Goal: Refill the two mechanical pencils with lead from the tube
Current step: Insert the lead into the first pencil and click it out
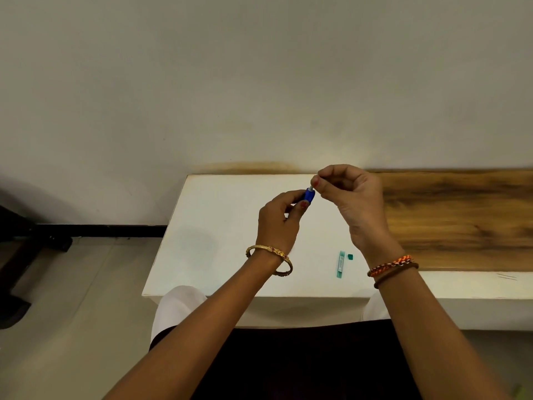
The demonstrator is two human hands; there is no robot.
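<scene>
My left hand (278, 217) grips a blue mechanical pencil (308, 195), held up above the white table (219, 226); only its top end shows past my fingers. My right hand (343, 186) pinches the small whitish piece at that top end between thumb and forefinger. Whether a lead is in those fingers I cannot tell. The green lead tube (341, 264) lies flat on the table near my right wrist, with its small green cap (350, 256) off and lying just beside it. A second pencil is not visible.
The white table ends at a left edge (164, 241) and a front edge close to my lap. A wooden panel (458, 217) covers its right part. A wall rises right behind. A dark object stands on the floor at far left (17, 255).
</scene>
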